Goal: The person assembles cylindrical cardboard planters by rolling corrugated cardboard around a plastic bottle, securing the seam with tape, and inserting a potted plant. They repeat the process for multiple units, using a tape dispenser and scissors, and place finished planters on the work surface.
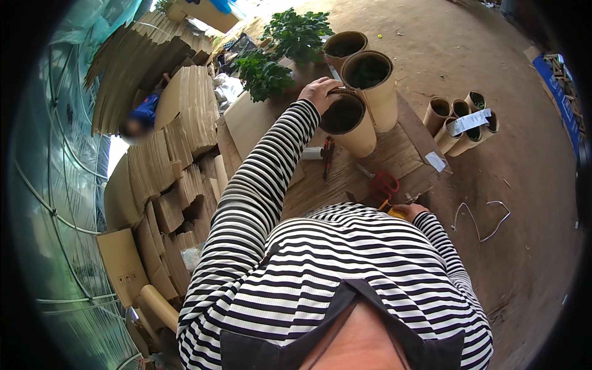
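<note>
My left hand (320, 94) reaches forward, its fingers curled over the rim of a tall cardboard tube (359, 143) that stands on the wooden table (320, 192). Two more tubes stand just behind it: a larger one (381, 102) with dark green leaves inside, and another (345, 44) farther back. Low by my body, my right hand (412, 211) is closed on a yellow tool (393, 210), whose kind is partly hidden. Red-handled scissors (385, 184) lie near that hand. Left of the front tube are a red-and-black hand tool (328, 159) and a white roll (312, 153).
Leafy potted plants (264, 74) stand beyond my left arm. Stacked flat cardboard (188, 108) fills the left side, where a person in blue (145, 110) is partly visible. On the ground at right stand several smaller tubes (439, 111) with a paper slip, and a white strap (473, 223) lies nearby.
</note>
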`<state>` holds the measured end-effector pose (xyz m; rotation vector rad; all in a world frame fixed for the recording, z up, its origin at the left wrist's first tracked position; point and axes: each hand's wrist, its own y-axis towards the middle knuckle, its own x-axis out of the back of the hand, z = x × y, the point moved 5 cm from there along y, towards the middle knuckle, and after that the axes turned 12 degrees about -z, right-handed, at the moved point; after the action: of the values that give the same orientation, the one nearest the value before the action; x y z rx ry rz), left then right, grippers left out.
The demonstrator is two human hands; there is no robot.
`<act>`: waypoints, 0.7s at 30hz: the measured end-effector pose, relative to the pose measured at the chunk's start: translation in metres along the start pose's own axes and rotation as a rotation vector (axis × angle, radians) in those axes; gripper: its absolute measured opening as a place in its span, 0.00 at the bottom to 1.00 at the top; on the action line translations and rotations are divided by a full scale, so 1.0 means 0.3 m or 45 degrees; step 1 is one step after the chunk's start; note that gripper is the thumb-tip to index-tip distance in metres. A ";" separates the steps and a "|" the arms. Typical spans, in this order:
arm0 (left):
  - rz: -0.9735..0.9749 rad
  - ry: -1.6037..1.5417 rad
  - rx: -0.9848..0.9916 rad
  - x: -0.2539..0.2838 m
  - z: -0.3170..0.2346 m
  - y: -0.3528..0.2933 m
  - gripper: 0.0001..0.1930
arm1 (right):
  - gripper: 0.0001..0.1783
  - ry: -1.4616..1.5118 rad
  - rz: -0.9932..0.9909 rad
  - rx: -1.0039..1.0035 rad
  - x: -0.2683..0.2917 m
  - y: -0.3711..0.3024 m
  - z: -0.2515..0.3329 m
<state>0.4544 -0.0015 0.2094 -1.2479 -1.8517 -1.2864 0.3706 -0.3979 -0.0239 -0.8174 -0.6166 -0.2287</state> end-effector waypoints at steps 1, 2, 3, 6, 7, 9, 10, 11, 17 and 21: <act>-0.017 -0.047 0.043 0.000 0.007 0.000 0.20 | 0.40 0.019 -0.034 0.028 0.007 0.005 -0.001; -0.033 -0.081 0.094 0.003 0.014 0.000 0.21 | 0.40 0.026 -0.032 0.033 0.006 0.012 -0.006; -0.050 -0.116 0.145 0.006 0.020 -0.001 0.21 | 0.40 0.033 -0.029 0.037 0.003 0.022 -0.012; -0.080 -0.301 0.352 0.013 0.035 -0.021 0.21 | 0.41 0.031 -0.007 0.037 0.012 0.037 -0.011; -0.093 -0.352 0.394 0.007 0.059 -0.033 0.21 | 0.41 0.027 -0.007 0.041 0.018 0.037 -0.005; -0.090 -0.363 0.497 0.000 0.107 -0.070 0.21 | 0.41 0.020 0.004 0.050 0.029 0.032 0.008; -0.069 -0.328 0.552 0.007 0.101 -0.076 0.21 | 0.41 0.023 0.016 0.037 0.034 0.032 0.009; -0.047 -0.292 0.607 0.013 0.095 -0.083 0.21 | 0.40 0.026 0.028 0.025 0.035 0.033 0.010; 0.292 0.267 0.583 0.017 0.040 -0.094 0.16 | 0.40 0.214 0.017 0.091 0.028 0.045 -0.026; 0.052 0.114 0.579 0.120 0.109 -0.240 0.15 | 0.42 0.002 0.001 0.078 0.031 0.047 -0.038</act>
<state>0.3762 0.0344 0.1976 -0.9608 -1.9026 -0.8186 0.3887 -0.3966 -0.0330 -0.7583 -0.6189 -0.2087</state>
